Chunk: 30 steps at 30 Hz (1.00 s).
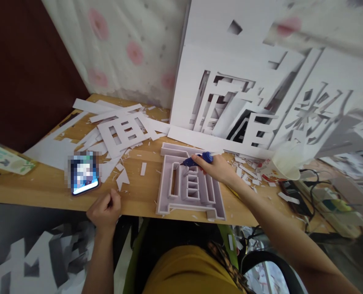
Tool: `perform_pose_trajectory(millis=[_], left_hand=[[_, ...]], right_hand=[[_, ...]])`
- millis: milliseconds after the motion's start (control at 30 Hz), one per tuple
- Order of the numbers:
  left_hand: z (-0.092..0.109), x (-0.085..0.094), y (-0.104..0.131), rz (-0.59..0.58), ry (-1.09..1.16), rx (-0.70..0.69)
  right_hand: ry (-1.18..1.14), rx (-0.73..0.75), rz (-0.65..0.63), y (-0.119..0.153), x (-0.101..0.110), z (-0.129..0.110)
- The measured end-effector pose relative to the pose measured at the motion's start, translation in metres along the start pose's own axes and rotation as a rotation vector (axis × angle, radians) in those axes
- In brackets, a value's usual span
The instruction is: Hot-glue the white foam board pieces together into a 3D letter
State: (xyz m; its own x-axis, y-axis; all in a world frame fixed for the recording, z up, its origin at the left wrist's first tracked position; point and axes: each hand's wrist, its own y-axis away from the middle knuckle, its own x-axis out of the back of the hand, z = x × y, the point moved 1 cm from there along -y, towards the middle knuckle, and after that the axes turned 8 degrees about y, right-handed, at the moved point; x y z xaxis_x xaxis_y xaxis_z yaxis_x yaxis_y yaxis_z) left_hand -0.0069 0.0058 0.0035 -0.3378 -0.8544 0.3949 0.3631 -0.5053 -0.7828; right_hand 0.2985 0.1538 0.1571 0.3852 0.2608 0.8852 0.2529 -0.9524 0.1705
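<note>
My right hand (210, 165) is wrapped round a small blue glue gun (196, 160), with a pale stick jutting from its back end. Its nozzle points left, over the upper part of a white foam-board character (165, 179) with raised walls, which lies flat on the table. Whether the nozzle touches a wall I cannot tell. My left hand (106, 208) is closed in a fist at the table's front edge, with nothing showing in it. Just beyond that fist lies a phone (85, 173) with a lit screen, its picture blurred out.
White board offcuts (123, 134) are heaped at the back left of the wooden table (135, 196). Large cut-out sheets (193, 57) lean on the curtained wall. At right stand a paper cup (279, 165) and a power strip (331, 204) with cables. Scraps lie below left.
</note>
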Motion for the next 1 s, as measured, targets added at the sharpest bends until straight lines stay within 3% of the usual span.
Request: perform_pose_trajectory(millis=[433, 600, 1000], left_hand=[[-0.004, -0.001, 0.004, -0.047, -0.039, 0.088], [-0.003, -0.001, 0.002, -0.022, -0.035, 0.069], [-0.005, -0.001, 0.003, -0.089, -0.033, 0.156]], right_hand=[[0.080, -0.031, -0.019, 0.008, -0.002, 0.003], [0.007, 0.011, -0.012, 0.004, -0.004, 0.008], [-0.088, 0.048, 0.030, 0.001, -0.007, 0.009]])
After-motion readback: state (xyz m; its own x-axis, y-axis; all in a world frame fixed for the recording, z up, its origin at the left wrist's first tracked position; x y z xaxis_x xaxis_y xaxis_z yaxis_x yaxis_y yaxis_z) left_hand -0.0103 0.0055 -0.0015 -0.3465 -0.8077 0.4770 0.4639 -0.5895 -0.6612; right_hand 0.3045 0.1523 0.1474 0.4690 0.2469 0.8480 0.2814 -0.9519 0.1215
